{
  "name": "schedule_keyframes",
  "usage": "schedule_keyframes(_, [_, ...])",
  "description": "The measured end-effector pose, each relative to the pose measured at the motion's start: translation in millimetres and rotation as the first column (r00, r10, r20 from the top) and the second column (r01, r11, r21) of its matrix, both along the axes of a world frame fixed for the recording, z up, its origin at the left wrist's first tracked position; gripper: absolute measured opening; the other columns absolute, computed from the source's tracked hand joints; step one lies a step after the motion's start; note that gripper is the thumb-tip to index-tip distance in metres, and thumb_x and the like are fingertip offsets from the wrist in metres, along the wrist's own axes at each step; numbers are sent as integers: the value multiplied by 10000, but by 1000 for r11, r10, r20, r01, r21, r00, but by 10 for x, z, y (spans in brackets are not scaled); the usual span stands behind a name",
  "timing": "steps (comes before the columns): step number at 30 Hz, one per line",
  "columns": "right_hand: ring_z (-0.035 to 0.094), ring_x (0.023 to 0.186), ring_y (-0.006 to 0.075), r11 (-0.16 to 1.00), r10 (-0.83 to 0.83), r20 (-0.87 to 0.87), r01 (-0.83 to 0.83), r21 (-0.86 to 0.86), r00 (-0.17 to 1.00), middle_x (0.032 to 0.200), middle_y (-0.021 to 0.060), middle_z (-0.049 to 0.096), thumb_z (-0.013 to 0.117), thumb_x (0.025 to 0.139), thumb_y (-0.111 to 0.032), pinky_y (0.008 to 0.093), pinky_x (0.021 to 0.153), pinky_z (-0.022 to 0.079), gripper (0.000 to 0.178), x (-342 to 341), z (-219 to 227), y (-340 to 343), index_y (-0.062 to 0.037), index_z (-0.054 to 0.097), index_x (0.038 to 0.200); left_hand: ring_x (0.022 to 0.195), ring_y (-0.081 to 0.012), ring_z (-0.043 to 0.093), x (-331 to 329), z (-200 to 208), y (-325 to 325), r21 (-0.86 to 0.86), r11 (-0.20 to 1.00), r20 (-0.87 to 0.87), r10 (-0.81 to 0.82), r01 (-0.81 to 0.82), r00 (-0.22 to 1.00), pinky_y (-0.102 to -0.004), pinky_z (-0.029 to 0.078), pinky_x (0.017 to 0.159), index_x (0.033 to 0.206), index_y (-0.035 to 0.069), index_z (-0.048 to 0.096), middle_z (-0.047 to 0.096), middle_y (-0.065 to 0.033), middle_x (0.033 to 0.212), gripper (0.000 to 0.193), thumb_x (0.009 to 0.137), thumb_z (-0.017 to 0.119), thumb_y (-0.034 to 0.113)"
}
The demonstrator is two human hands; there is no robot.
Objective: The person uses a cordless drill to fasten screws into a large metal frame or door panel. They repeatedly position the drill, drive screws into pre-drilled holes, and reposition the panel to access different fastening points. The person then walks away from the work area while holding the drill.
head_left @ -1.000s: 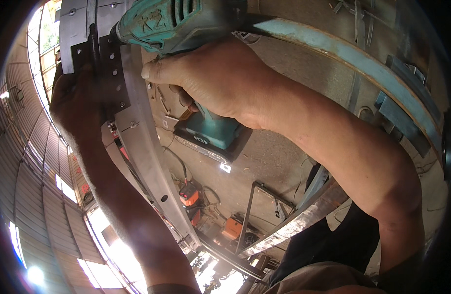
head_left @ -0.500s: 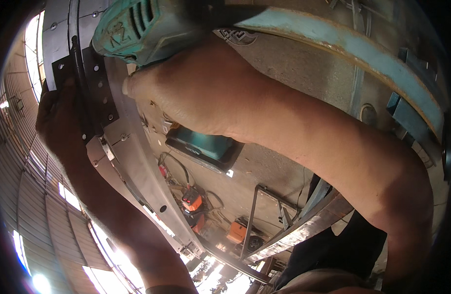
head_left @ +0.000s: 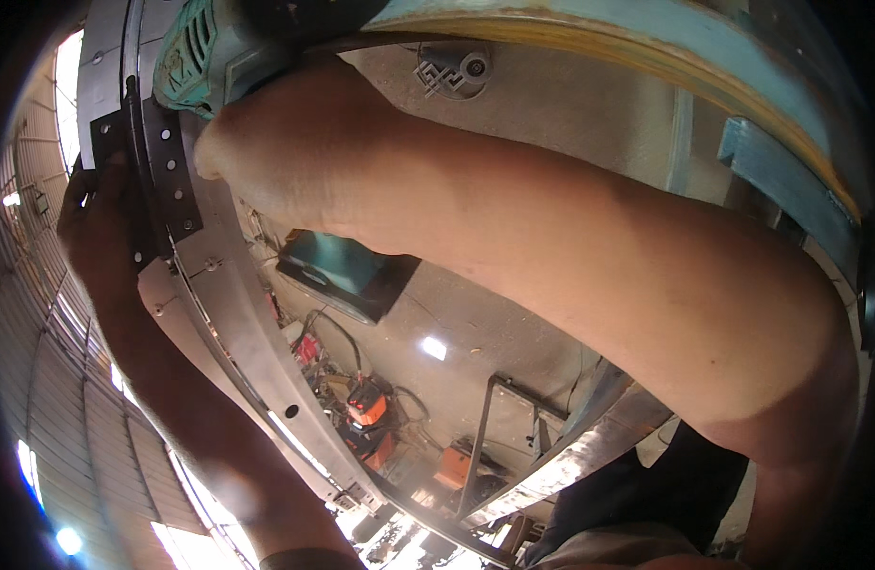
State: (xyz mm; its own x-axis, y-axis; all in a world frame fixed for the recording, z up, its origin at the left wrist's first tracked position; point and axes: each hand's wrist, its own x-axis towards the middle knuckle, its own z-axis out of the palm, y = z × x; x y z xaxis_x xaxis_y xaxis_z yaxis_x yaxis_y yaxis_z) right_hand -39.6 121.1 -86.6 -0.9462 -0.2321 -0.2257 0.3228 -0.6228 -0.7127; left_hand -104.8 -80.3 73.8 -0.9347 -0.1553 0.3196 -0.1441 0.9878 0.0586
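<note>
At the upper left, my right hand [head_left: 276, 142] grips a worn green power drill [head_left: 187, 66]. The drill's front and its tip do not show. My left hand [head_left: 97, 217] is closed on a dark metal plate [head_left: 178, 169] with a row of round holes, its fingers at the plate's left edge and partly in shadow. This plate lies against a grey metal frame [head_left: 209, 294], and a thin dark rod [head_left: 139, 142] runs lengthwise over it. The drill body sits just beyond the plate's right-hand side, near its upper holes.
A curved blue, rusty metal beam [head_left: 589, 33] crosses the top right. Lower down are a teal and black case [head_left: 338, 271], an orange machine with cables [head_left: 366, 407] and an angled steel bar [head_left: 570, 456]. Corrugated wall sheeting [head_left: 38, 351] rises at the left.
The drill and my right hand have shifted left and slightly up in the view. The plate and my left hand appear a little further left, as the whole view has moved too.
</note>
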Motion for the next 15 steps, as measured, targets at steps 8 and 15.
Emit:
schedule_keyframes(8, [638,644,187,998,-18,-164,29,63,986,736,100,687,711,782,-98,361,607,511,113,14,-90,3,12,703,808,713,-108,629,-19,1,-161,109,983,48,-154,149,987,-248,485,659,1060,11,728,718,-53,853,395,902,773,371])
schedule_keyframes(15, [591,588,179,987,54,-141,-74,-145,989,682,73,622,692,814,-102,330,568,493,80,52,-137,21,-36,661,783,748,-148,696,-91,-21,-318,-80,963,33,-255,257,966,-314,550,717,1117,24,721,750,-87,921,419,916,732,392])
